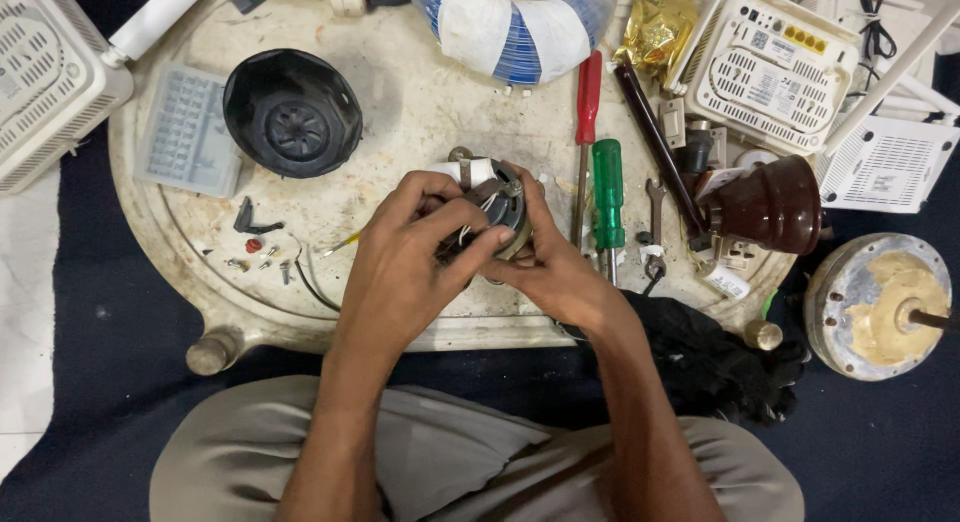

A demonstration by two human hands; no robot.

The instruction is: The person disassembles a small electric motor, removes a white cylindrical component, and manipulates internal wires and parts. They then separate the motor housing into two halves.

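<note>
Both my hands hold a small round electric motor with a dark metal body, thin wires and a white taped part on top, just above a worn white round tray. My left hand wraps over the motor's left and front, thumb across it. My right hand grips it from the right and underneath. Much of the motor is hidden by my fingers.
A black fan cap, a clear parts box, small screws, red and green screwdrivers, a spanner and a brown ceramic cap lie on the tray. White routers and a large motor sit to the right, a black cloth by my right arm.
</note>
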